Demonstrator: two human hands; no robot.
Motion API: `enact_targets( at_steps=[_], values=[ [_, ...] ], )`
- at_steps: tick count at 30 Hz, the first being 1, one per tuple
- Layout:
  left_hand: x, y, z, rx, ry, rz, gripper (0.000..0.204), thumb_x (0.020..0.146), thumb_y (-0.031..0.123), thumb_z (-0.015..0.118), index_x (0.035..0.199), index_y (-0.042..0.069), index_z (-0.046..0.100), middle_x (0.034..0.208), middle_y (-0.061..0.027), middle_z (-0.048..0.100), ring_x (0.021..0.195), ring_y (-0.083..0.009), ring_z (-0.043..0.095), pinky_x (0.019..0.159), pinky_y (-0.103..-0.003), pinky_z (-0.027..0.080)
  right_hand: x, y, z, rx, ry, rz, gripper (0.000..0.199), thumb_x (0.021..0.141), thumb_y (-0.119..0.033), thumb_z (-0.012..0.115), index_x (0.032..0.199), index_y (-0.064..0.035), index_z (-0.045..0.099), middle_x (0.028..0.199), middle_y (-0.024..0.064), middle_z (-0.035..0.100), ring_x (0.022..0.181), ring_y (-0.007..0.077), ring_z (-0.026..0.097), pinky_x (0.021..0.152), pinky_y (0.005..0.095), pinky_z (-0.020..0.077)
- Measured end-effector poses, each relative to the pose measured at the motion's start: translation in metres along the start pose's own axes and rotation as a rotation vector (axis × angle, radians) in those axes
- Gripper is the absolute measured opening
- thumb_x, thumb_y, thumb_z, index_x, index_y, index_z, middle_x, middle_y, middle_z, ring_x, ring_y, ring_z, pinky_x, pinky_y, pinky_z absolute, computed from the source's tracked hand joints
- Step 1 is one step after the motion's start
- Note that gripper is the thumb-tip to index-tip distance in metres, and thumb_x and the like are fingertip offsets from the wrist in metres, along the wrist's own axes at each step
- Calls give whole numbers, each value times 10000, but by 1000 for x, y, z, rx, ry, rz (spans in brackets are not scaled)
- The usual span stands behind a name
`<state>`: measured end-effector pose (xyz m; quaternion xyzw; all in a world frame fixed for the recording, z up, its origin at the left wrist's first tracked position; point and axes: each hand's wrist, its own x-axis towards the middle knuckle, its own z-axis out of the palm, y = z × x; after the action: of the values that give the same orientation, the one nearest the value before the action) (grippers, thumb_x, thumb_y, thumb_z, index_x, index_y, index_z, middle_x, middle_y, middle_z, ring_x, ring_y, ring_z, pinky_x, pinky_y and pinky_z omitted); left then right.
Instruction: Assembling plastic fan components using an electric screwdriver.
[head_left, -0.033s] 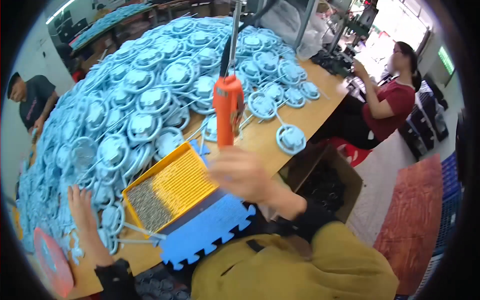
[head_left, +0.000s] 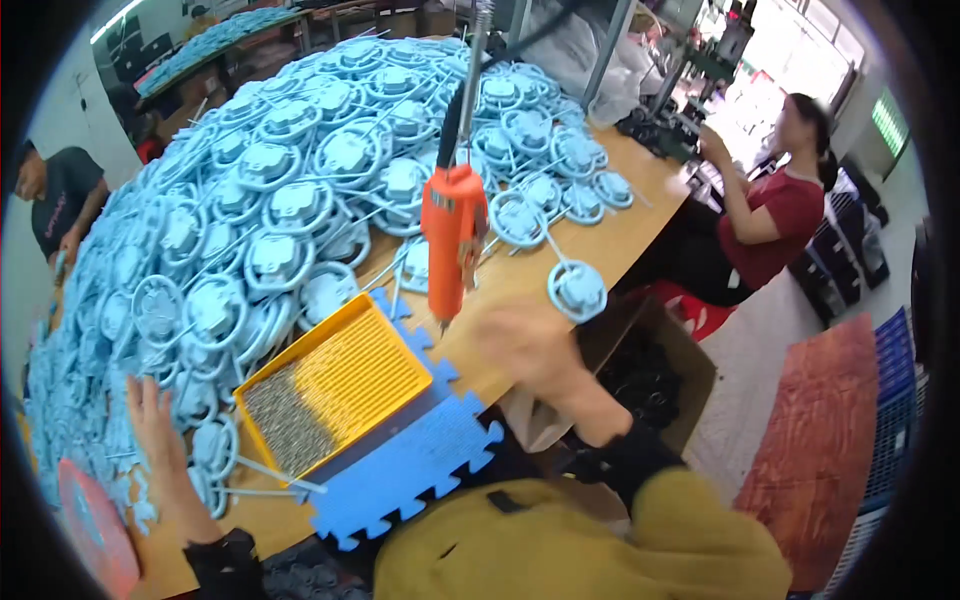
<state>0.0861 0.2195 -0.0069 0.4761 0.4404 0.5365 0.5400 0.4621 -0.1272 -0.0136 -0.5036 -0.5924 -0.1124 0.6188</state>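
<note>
An orange electric screwdriver (head_left: 455, 230) hangs bit-down from a coiled cable. To its lower right, my right hand (head_left: 535, 350) is apart from it; the fingers are smeared by motion. My left hand (head_left: 155, 430) is raised at the left beside the pile, fingers stretched out, holding nothing. A large heap of light blue plastic rings with box-shaped middles and thin sticks (head_left: 290, 195) covers the table. Between my hands lies a ribbed yellow tray (head_left: 370, 365) with small metal screws (head_left: 288, 425) in its left part. Under and beside it is a blue foam mat (head_left: 400, 470).
One blue ring piece (head_left: 578, 290) lies at the table's right edge. A cardboard box (head_left: 695, 400) of black parts stands right of the table. A pink round object (head_left: 98, 530) is at lower left. One person (head_left: 770, 220) sits at right by a machine; another (head_left: 65, 200) stands left.
My right hand has moved right and down, off the screwdriver's lower end, whose bit now shows. The screwdriver hangs free. My left hand stays stretched out by the heap.
</note>
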Motion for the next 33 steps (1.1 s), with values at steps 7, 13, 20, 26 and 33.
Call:
enact_targets(
  at_steps=[7,13,20,26,33],
  values=[
    [-60,8,99,991,-80,971,556,887,100,619,1393,5,410,1436,-196,392,1334,-335,370,1111,-434,260,-52,52,-127,-1030,-261,678,757,674,-416,768,1290,-57,516,1301,222,464,1175,381,472,992,465,379],
    [-137,0,296,875,-1045,1218,479,689,66,738,1149,80,605,1203,-129,550,1203,-333,478,1015,-469,370,-64,62,-146,-962,-186,681,722,647,-386,768,1266,-84,550,1273,192,490,1184,362,470,987,474,376],
    [-121,-69,447,828,-1322,1643,755,673,283,796,1351,171,482,1365,-134,477,1291,-343,431,1050,-526,352,-61,57,-133,-1030,-121,502,702,609,-371,770,1226,-93,582,1258,163,485,1160,366,457,951,488,363],
    [-140,-89,502,758,-1510,1546,593,720,243,757,1273,194,547,1258,-156,546,1146,-344,546,966,-495,430,-63,52,-139,-1056,-136,570,705,603,-390,780,1217,-105,584,1268,155,475,1181,350,441,944,477,350],
    [-128,-99,512,472,-1309,1541,235,736,158,632,940,68,558,927,-124,576,833,-332,587,696,-429,477,-64,52,-136,-1008,-157,644,709,593,-375,785,1219,-112,583,1271,155,478,1179,358,439,953,496,345]
  ],
)
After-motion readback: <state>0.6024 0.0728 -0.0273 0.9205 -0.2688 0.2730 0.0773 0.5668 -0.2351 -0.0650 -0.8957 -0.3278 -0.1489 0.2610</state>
